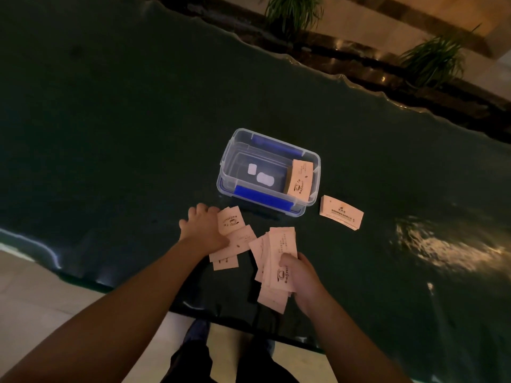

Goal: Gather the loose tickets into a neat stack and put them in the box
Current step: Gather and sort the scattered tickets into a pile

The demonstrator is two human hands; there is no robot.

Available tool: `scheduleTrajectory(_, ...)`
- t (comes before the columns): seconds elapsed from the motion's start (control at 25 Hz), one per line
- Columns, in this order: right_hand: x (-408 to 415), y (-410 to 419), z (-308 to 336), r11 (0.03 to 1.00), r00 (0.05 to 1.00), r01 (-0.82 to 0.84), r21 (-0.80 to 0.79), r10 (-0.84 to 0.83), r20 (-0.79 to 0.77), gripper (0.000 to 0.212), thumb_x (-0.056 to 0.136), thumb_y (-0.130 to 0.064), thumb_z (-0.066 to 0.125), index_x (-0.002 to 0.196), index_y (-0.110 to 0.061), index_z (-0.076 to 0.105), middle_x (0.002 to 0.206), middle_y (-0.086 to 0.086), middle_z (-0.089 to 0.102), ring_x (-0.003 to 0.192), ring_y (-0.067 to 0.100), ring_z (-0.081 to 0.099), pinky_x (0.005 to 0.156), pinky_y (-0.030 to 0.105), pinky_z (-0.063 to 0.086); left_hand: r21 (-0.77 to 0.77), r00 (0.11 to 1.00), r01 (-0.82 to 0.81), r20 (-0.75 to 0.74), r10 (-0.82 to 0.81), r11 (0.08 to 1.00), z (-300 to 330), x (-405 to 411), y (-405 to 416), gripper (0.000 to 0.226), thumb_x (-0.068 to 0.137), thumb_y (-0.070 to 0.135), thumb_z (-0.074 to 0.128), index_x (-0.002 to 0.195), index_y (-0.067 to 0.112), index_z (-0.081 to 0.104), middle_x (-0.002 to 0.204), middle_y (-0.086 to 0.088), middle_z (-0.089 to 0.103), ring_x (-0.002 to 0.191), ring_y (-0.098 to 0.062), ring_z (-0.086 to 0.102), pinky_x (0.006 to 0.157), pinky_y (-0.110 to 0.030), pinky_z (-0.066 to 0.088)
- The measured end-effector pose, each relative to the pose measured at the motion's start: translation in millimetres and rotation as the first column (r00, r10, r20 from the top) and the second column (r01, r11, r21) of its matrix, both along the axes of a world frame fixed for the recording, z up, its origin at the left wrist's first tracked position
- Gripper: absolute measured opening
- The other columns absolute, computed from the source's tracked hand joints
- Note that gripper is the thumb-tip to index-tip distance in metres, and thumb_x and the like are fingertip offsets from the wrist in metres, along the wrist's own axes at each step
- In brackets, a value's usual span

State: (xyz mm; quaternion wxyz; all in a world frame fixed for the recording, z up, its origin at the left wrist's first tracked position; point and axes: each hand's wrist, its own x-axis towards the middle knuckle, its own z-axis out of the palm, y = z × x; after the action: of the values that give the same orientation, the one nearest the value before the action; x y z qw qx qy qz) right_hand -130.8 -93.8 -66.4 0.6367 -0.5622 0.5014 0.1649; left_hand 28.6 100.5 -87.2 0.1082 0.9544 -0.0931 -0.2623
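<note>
A fanned bunch of pale pink paper tickets was gripped by the right hand; more loose ones, near the clear plastic box, were pressed under the flat, spread left hand. Thin, light and probably slippery, they seemed best squared by their long edges.

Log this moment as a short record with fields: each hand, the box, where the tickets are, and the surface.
left hand: flat on loose tickets on the table
right hand: gripping a fanned bundle of tickets
box: clear plastic, blue clips, open, no lid on top
in box: ticket stack leaning at its right end
beside box: neat stack on the table, to the right
table: dark, glossy
stage: gathering unfinished
</note>
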Motion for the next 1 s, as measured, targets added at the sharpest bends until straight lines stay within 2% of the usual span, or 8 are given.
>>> scheduleTrajectory(0.2,8.3,8.3,0.2,1.0,1.0,-0.007,0.006,0.007,-0.004,0.04,0.1,-0.017,0.061,0.139,-0.025,0.059,0.121,0.011,0.075,0.104,0.029,0.075,0.074,0.044,0.059,0.012,0.987,0.156,0.027,-0.156,0.988,5.5,10.9,26.6,0.094,0.07,0.05,0.085,0.151,0.03,0.041,0.149,-0.003,0.043,0.137,-0.027,0.04,0.109,-0.055,0.044)
scheduleTrajectory(0.32,13.2,15.3,1.3,0.998,1.0,0.027,0.056,-0.027,-0.005,0.037,0.1,-0.015,0.058,0.136,-0.022,0.061,0.119,0.015,0.075,0.104,0.032,0.074,0.071,0.042,0.057,0.062,0.978,0.115,0.17,-0.124,0.991,9.7,7.3,31.4,0.087,0.077,0.045,0.078,0.154,0.027,0.04,0.152,-0.004,0.043,0.141,-0.028,0.038,0.112,-0.057,0.039)
scheduleTrajectory(0.4,17.3,19.9,1.8,0.993,0.998,0.066,0.094,-0.065,-0.013,0.03,0.099,-0.014,0.058,0.128,-0.023,0.063,0.117,0.016,0.076,0.104,0.033,0.074,0.072,0.044,0.058,0.054,0.945,0.205,0.247,-0.212,0.977,10.8,-5.1,26.2,0.072,0.083,0.044,0.073,0.148,0.028,0.048,0.149,-0.003,0.048,0.138,-0.027,0.042,0.114,-0.054,0.038)
scheduleTrajectory(0.52,22.0,25.0,0.3,0.981,0.991,0.132,0.146,-0.131,-0.013,0.023,0.098,-0.01,0.059,0.113,-0.028,0.064,0.114,0.016,0.077,0.104,0.034,0.074,0.081,0.049,0.062,0.049,0.901,0.407,0.141,-0.41,0.912,3.0,-36.2,13.6,0.057,0.095,0.043,0.058,0.149,0.025,0.049,0.15,-0.005,0.049,0.136,-0.027,0.044,0.114,-0.049,0.038)
scheduleTrajectory(0.68,22.4,30.6,-2.2,0.973,0.985,0.167,0.161,-0.171,0.01,0.025,0.098,-0.005,0.058,0.106,-0.027,0.065,0.112,0.016,0.078,0.102,0.034,0.076,0.083,0.051,0.064,0.038,0.946,0.298,0.122,-0.301,0.954,-1.1,-52.1,1.6,0.061,0.098,0.045,0.053,0.153,0.021,0.042,0.151,-0.009,0.045,0.135,-0.028,0.044,0.112,-0.046,0.041)
scheduleTrajectory(0.8,23.6,32.2,-2.9,0.972,0.983,0.181,0.152,-0.186,0.014,0.026,0.098,-0.004,0.059,0.106,-0.028,0.066,0.113,0.015,0.078,0.104,0.034,0.076,0.09,0.053,0.063,0.003,0.968,0.222,0.119,-0.221,0.975,4.2,-50.1,-8.8,0.052,0.099,0.044,0.051,0.144,0.019,0.054,0.142,-0.008,0.051,0.127,-0.025,0.047,0.106,-0.042,0.043)
scheduleTrajectory(0.92,23.4,32.3,-1.8,0.96,0.975,0.212,0.182,-0.22,0.026,0.026,0.098,-0.004,0.058,0.106,-0.027,0.067,0.113,0.015,0.078,0.104,0.033,0.075,0.078,0.048,0.063,-0.111,0.988,0.155,0.021,-0.154,0.982,8.4,-53.4,-15.9,0.042,0.103,0.036,0.051,0.14,0.018,0.06,0.14,-0.008,0.054,0.126,-0.023,0.048,0.108,-0.04,0.045)
scheduleTrajectory(1.0,20.9,34.1,-4.0,0.955,0.971,0.227,0.19,-0.236,0.03,0.028,0.097,-0.003,0.057,0.107,-0.027,0.067,0.114,0.016,0.078,0.104,0.034,0.074,0.077,0.047,0.061,-0.134,0.987,0.156,-0.024,-0.161,0.979,9.7,-59.0,-19.2,0.042,0.103,0.028,0.052,0.142,0.015,0.057,0.142,-0.009,0.054,0.129,-0.024,0.048,0.112,-0.04,0.044)
